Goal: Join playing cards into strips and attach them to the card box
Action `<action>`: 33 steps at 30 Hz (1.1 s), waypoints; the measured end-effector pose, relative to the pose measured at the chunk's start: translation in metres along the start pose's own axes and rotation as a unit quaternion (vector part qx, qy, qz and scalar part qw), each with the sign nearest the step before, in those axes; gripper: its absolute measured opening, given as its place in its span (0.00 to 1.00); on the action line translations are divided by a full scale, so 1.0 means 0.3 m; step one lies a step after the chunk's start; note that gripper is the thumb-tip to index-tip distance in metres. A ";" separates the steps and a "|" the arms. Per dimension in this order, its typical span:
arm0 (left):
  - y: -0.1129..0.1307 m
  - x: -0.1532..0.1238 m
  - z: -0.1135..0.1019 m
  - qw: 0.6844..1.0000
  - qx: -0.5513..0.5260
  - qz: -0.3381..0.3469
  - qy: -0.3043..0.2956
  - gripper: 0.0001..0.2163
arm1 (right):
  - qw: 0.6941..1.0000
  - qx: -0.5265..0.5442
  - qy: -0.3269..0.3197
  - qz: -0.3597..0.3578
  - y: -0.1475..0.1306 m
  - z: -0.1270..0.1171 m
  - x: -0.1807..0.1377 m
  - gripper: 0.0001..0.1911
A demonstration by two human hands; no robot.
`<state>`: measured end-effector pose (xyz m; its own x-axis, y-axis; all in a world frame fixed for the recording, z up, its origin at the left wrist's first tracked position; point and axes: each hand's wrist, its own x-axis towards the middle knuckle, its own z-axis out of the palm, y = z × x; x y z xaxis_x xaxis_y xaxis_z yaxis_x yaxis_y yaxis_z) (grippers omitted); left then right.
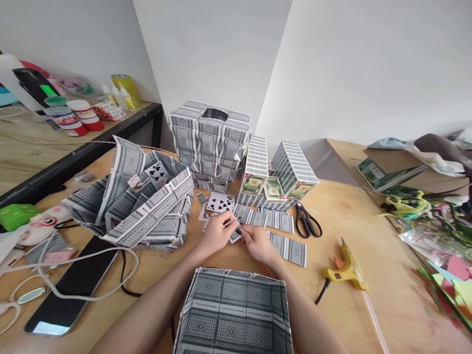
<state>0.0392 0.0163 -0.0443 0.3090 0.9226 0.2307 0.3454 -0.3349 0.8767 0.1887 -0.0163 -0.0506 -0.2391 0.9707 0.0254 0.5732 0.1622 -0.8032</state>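
My left hand (218, 232) and my right hand (258, 242) meet over the wooden table, both pinched on a playing card (236, 234) with a grey patterned back. Just beyond them lie loose cards (220, 202), one showing black clubs face up, and a row of face-down cards (277, 221). A flat panel made of joined cards (233, 310) lies close to me, between my forearms. A folded structure of cards (136, 202) sits to the left, and a taller box built of cards (210, 142) stands behind.
Stacked card packs (276, 178) stand right of the tall box. Black scissors (307, 221) and a yellow glue gun (345, 266) lie on the right. A dark tablet (70, 290) and white cables (66, 275) are at the left. Paper scraps (442, 246) clutter the far right; jars (77, 117) stand on a side table.
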 end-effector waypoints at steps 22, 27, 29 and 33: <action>-0.062 0.022 -0.064 0.947 0.214 0.019 0.239 0.11 | 0.979 0.169 0.107 0.040 0.018 0.015 -0.007 0.19; -0.113 0.022 -0.054 0.925 0.337 -0.007 0.173 0.16 | 0.969 0.217 0.107 0.051 0.015 0.007 -0.006 0.19; -0.132 0.017 -0.044 0.918 0.374 -0.010 0.130 0.17 | 0.968 0.223 0.107 0.053 0.016 0.006 -0.005 0.20; -0.147 0.017 -0.041 0.910 0.400 -0.008 0.107 0.19 | 0.962 0.249 0.098 0.059 0.019 0.008 -0.005 0.21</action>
<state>0.0147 0.0380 -0.0767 0.1475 0.9163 0.3723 0.9097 -0.2734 0.3126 0.1905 -0.0171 -0.0568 -0.0155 0.9998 -0.0113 0.1289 -0.0092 -0.9916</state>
